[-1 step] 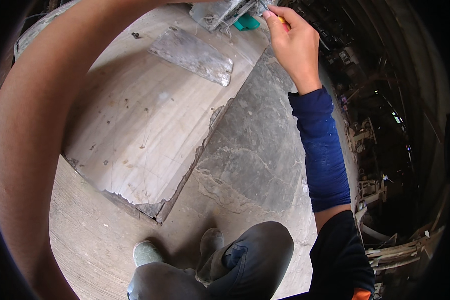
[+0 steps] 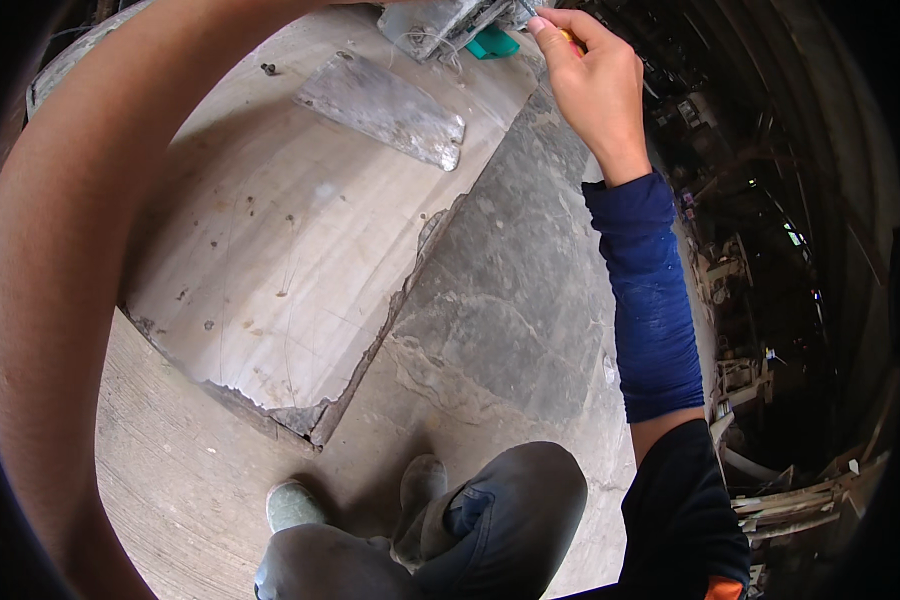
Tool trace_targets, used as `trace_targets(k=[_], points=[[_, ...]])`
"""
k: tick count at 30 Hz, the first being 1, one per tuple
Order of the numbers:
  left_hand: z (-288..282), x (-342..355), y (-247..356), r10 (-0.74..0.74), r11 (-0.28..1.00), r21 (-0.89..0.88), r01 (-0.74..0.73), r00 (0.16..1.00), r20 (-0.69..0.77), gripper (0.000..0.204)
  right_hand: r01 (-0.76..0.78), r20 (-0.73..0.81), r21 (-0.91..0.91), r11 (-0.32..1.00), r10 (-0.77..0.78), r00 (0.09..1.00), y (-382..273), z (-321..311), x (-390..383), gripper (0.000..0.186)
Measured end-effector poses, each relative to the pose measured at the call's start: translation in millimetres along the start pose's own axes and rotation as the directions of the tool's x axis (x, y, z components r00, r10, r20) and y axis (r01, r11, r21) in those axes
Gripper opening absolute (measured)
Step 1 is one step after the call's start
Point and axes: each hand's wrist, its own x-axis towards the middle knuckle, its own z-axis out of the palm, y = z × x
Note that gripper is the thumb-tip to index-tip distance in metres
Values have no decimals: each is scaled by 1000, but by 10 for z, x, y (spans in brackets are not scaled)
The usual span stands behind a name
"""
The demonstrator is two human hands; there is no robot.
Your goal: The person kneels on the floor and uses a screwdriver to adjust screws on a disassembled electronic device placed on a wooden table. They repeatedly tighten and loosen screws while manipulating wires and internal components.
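My right hand (image 2: 598, 85) is closed around a screwdriver (image 2: 574, 42) at the top right, its red and yellow handle mostly hidden by my fingers. Its metal shaft points up and left at a dusty grey device (image 2: 435, 22) with thin loose wires, cut off by the upper edge. Against the device's lower side is a green piece (image 2: 493, 42). From the lower left my bare left forearm (image 2: 70, 240) arcs up to the top edge. My left hand lies beyond the picture.
A scuffed pale board (image 2: 270, 260) with a broken edge fills the middle. On it lie a flat grey metal plate (image 2: 385, 105) and a small dark bolt-like piece (image 2: 269, 69). Grey stone flooring (image 2: 510, 270) borders it. My shoes (image 2: 295, 505) stand at its near corner. Clutter (image 2: 745, 380) lines the right.
My right hand has shifted very slightly to the right, still holding the screwdriver. The board, plate and device look the same.
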Motion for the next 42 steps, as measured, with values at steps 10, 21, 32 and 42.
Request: trace_targets(k=[10, 21, 32, 42], points=[[15, 61, -3, -59, 997, -44, 60, 997, 42, 18, -438, 347, 354, 826, 319, 882, 27, -164, 171, 14], [23, 80, -20, -68, 996, -49, 70, 997, 41, 18, -815, 743, 531, 230, 336, 579, 409, -312, 251, 19], [33, 88, -41, -19, 1000, -23, 20, 999, 30, 17, 107, -74, -63, 992, -112, 991, 171, -20, -159, 22], [4, 36, -51, -22, 1000, -8, 22, 999, 26, 17, 17, 93, 55, 998, -22, 995, -48, -112, 64, 21]])
